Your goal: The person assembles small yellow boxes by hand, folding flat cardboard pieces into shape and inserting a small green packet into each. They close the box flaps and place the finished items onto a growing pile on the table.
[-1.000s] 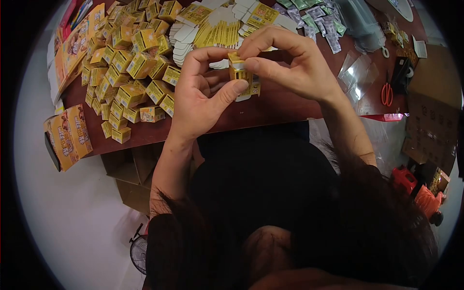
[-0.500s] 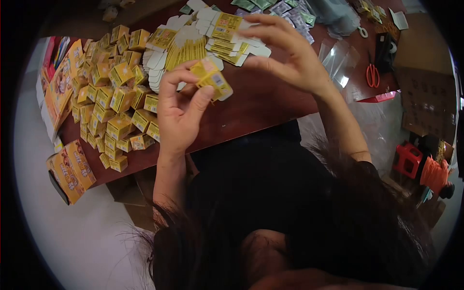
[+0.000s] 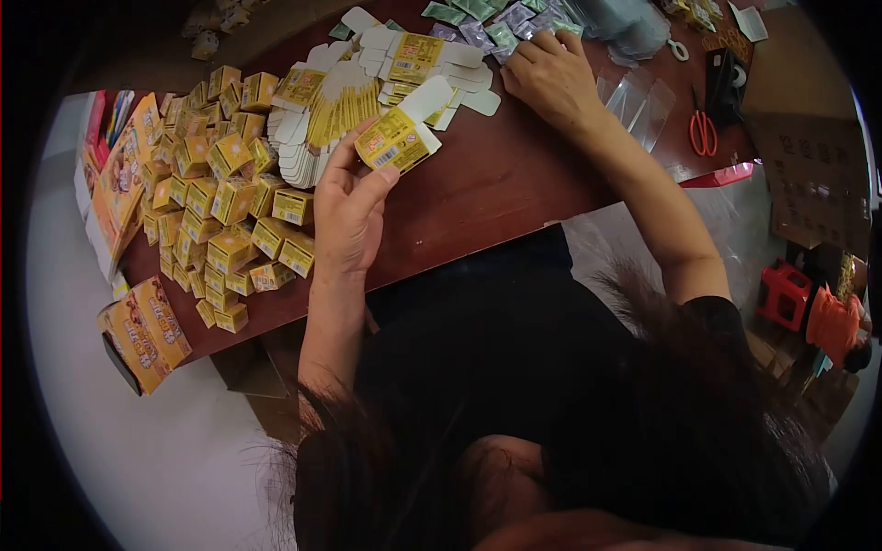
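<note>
My left hand [image 3: 351, 213] holds a small yellow box [image 3: 398, 140] above the dark red table [image 3: 496, 188], with one white end flap standing open. My right hand [image 3: 551, 75] reaches far across the table and rests on a spread of small foil sachets [image 3: 491, 20]; whether it grips one I cannot tell. A fan of flat, unfolded yellow-and-white box blanks [image 3: 335, 101] lies between the two hands. To the left of my left hand sits a heap of several folded yellow boxes [image 3: 220, 202].
Red-handled scissors [image 3: 704, 130] and clear plastic sleeves [image 3: 638, 101] lie at the table's right end. Large yellow printed cartons [image 3: 147, 326] lean at the table's left edge. Brown cardboard [image 3: 813, 174] and a red stool [image 3: 785, 294] stand on the floor to the right.
Both hands held the box together a second ago. My right hand let go and moved away to the sachets at the far edge; my left hand keeps the box, shifted left.
</note>
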`<state>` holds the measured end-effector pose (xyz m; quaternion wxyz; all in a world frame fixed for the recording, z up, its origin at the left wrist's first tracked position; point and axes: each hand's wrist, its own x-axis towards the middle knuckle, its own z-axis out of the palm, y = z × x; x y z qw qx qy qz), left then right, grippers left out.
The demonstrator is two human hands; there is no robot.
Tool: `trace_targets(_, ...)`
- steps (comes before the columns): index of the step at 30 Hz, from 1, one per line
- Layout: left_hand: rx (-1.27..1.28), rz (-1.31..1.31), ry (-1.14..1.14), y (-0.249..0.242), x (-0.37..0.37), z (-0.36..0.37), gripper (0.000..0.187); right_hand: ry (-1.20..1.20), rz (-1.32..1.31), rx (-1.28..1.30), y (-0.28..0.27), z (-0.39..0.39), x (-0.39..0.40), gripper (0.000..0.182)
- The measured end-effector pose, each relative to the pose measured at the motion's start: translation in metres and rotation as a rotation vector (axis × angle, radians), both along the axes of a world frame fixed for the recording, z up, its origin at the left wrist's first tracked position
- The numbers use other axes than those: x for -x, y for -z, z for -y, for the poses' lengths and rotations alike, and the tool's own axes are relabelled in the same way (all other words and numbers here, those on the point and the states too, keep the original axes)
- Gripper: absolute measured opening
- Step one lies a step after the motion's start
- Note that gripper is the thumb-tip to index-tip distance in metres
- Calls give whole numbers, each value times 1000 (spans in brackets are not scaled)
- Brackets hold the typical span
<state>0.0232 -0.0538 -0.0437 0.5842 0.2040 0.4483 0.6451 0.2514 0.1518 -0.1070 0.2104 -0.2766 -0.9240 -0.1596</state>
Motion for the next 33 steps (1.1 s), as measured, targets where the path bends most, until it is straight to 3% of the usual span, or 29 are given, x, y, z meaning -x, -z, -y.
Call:
trace_targets(3, -2, -86, -55, 9, 0, 4, 58, -43, -12, -24, -17, -1, 7, 13)
trace_targets(6, 2, -514, -63, 18, -3, 10, 56, -229, -329, 315, -73, 30, 19, 12)
trace_targets(10, -71, -565, 40, 14, -11, 11, 59, -471, -249, 312, -95, 57, 45, 17)
trace_targets(19, -76, -356, 59, 11, -13, 17, 60, -546, -181, 536, -109, 73, 53, 23)
trace_targets(23, -137, -411, -12, 8, -12, 18, 59, -478, -80, 395, -106, 86, 55, 32)
trace_targets(25, -185, -876, -1, 8, -7, 18, 64, -528, -86, 371, -105, 86, 58, 36)
trace_targets(26, -186, -875, -6, 4, -7, 16, 64, -532, -83, 369, -107, 84, 58, 36)
trace_targets(28, -269, -611, -111, -7, -6, 16, 71, -486, -425, 585, -110, 80, 58, 47)
trace_targets(29, -324, -638, -101, -2, -3, 15, 76, -522, -500, 704, -103, 78, 57, 58)
trace_targets(33, -457, -624, -55, 3, -1, 17, 67, -644, -434, 996, -92, 81, 55, 54)
